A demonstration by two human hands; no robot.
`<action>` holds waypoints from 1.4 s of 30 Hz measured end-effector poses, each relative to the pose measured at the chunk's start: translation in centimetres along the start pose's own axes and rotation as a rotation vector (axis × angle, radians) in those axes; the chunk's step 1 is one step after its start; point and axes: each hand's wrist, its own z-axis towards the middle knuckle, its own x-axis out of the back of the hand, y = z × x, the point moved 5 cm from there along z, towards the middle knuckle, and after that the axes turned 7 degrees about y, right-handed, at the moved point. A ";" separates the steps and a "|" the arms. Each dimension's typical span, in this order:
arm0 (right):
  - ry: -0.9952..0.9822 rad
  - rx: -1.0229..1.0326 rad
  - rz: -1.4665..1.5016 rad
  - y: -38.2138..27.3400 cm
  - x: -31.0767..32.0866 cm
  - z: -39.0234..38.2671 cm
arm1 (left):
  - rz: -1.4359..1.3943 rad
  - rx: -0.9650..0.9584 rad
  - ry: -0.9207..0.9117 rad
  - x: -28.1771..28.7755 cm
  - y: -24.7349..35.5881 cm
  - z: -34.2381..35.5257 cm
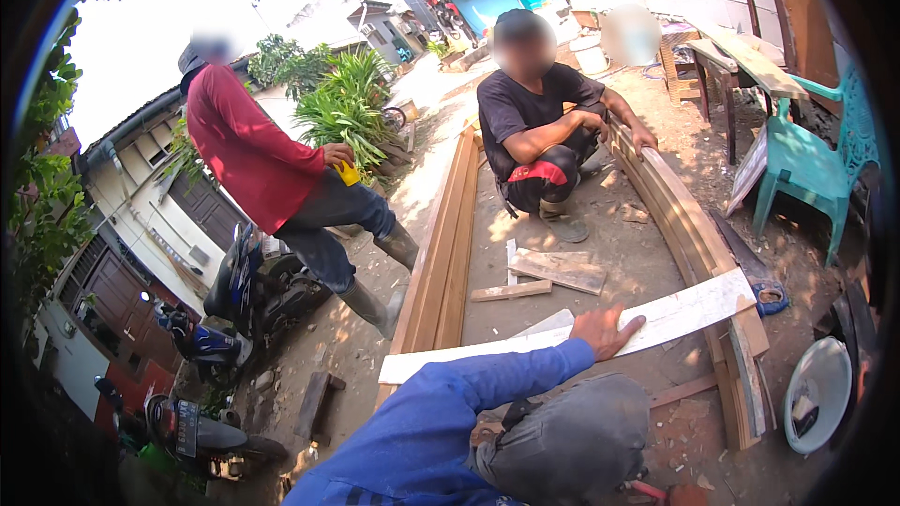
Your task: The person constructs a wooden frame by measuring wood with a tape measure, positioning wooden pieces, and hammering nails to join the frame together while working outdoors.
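Observation:
My left hand (607, 332), at the end of a blue sleeve, presses flat on a long white board (694, 312) with its fingers spread. The board lies across two stacks of timber, the left beams (448, 253) and the right beams (670, 201). At the lower edge, what looks like my right hand (690, 496) is partly cut off, closed beside a red handle (647, 488); the rest of that tool is hidden. Under my left arm is my grey-trousered knee (572, 431).
Between the beams squats a person (539, 122), one hand on the right beams. Another person in red (239, 141) stands left, holding a yellow object (348, 173). Wood offcuts (560, 271) lie between the stacks. A basin (818, 394), a green chair (814, 164) and motorcycles (253, 290) stand around.

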 end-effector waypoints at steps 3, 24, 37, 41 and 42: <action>-0.113 -0.105 0.070 2.3 -3.7 0.3 | -0.024 -0.016 -0.049 -1.1 0.4 1.1; 0.282 -0.390 -0.214 -3.8 21.3 1.7 | -0.458 -0.224 -0.199 -5.5 6.1 9.1; 0.226 -0.237 -0.423 -5.1 26.2 7.0 | -0.504 -0.222 -0.129 -4.7 5.4 9.3; 0.212 -0.047 -0.439 -6.2 25.8 8.1 | -0.499 -0.206 -0.163 -4.9 5.5 9.4; 0.202 -0.057 -0.439 -4.9 26.4 8.2 | -0.522 -0.212 -0.189 -5.2 5.9 9.4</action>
